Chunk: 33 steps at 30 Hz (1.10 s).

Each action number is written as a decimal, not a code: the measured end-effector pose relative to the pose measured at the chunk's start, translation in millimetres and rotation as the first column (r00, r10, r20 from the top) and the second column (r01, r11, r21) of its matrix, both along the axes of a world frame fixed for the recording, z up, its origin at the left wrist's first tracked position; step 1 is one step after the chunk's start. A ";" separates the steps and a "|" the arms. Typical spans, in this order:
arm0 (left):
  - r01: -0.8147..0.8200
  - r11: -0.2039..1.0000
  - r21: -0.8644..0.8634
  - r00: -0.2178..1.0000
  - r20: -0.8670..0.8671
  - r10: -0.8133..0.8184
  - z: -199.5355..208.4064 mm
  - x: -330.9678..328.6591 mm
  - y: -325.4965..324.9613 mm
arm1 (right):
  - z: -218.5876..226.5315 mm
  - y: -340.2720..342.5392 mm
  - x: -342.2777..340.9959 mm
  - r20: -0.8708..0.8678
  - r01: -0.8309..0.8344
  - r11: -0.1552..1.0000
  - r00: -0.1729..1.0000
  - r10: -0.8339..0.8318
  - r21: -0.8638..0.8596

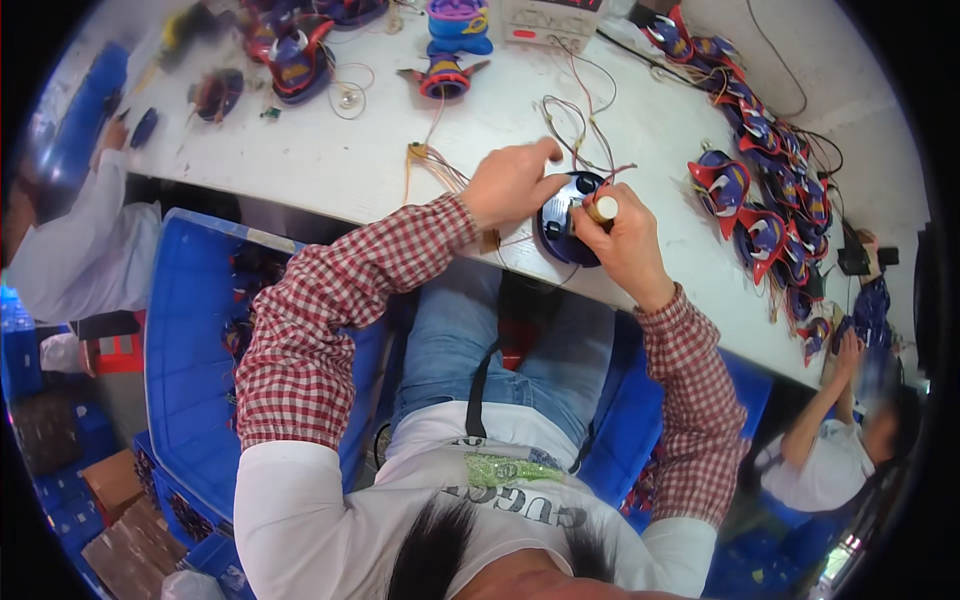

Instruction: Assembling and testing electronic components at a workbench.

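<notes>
A round, glossy black plastic base [552,222] with dark round recesses lies at the table's near edge. My right hand [630,240] is closed around a short tool that looks like a screwdriver [606,208], with a round cream-coloured end facing up. The tool stands over the base's right half, and its tip is hidden by my fingers. My left hand [512,182] is at the upper left of the base, its thumb reaching onto the rim and its index finger stretched apart from it. Thin red and dark wires [590,125] run from behind the base.
Purple-and-red winged plastic shells [765,235] crowd the table's right side. Another shell [445,80] lies at the back, near a power supply box [550,22]. Loose wires [418,152] lie left of my hand. Blue bins [190,350] flank me; co-workers sit at both sides.
</notes>
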<state>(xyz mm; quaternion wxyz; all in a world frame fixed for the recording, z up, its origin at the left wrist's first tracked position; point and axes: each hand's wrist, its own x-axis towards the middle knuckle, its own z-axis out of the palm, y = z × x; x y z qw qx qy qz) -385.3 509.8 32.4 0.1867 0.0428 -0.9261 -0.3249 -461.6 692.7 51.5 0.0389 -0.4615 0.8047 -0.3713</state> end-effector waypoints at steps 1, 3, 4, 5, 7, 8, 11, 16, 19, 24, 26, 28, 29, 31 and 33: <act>-0.119 0.993 -0.022 0.986 -0.124 0.115 4.5 1.0 -6.7 | 1.3 -1.1 -0.2 -0.040 -0.060 0.997 0.998 0.058 -0.044; -0.288 0.957 0.039 0.929 -0.230 0.289 15.6 4.9 -37.4 | 3.8 1.3 3.6 -0.048 -0.032 0.993 0.998 0.027 -0.116; -0.398 0.917 0.034 0.872 -0.297 0.390 21.6 4.8 -57.1 | 5.2 4.0 6.9 -0.048 -0.014 0.989 0.999 0.007 -0.147; -0.502 0.864 0.041 0.798 -0.363 0.481 25.7 3.4 -75.6 | 6.7 8.6 11.4 -0.051 0.006 0.984 0.999 -0.015 -0.175; -0.655 0.746 -0.122 0.736 -0.325 0.593 28.2 -5.1 -109.2 | 9.8 17.7 21.8 -0.139 0.075 0.943 0.982 -0.126 -0.324; -0.658 0.741 -0.133 0.720 -0.397 0.569 25.0 -11.1 -118.0 | 10.4 21.2 29.8 -0.156 0.051 0.944 0.982 -0.107 -0.326; -0.734 0.631 -0.252 0.679 -0.291 0.674 18.7 -17.9 -129.5 | 9.5 23.5 59.7 -0.190 -0.170 0.935 0.975 0.114 -0.311; -0.686 0.725 0.059 0.727 0.008 0.687 19.9 -18.5 -120.4 | -8.0 -12.6 84.6 -0.192 -0.211 0.973 0.963 0.191 -0.094; -0.522 0.782 0.342 0.839 0.038 0.543 17.2 -10.1 -118.2 | -16.8 -30.0 80.3 -0.174 -0.166 0.986 0.971 0.163 0.002; -0.402 0.865 0.299 0.897 -0.063 0.438 -0.8 7.1 -117.5 | -23.4 -42.3 75.1 -0.198 -0.179 0.980 0.961 0.194 0.089; -0.393 0.886 0.246 0.903 -0.079 0.423 -2.0 15.9 -117.4 | -23.9 -43.8 74.7 -0.192 -0.196 0.975 0.958 0.214 0.105; -0.393 0.892 0.223 0.919 0.058 0.390 0.6 27.0 -116.4 | -24.1 -44.7 75.3 -0.172 -0.184 0.974 0.963 0.206 0.132; -0.392 0.894 0.215 0.919 0.132 0.371 2.4 32.0 -114.7 | -23.8 -45.0 75.7 -0.158 -0.178 0.972 0.967 0.202 0.151; -0.393 0.896 0.206 0.913 0.203 0.354 8.1 39.9 -112.9 | -21.0 -46.5 76.7 -0.145 -0.175 0.970 0.969 0.200 0.166; -0.366 0.895 0.257 0.929 0.160 0.334 13.3 46.9 -111.9 | -15.5 -47.3 78.4 -0.198 -0.147 0.985 0.967 0.162 0.088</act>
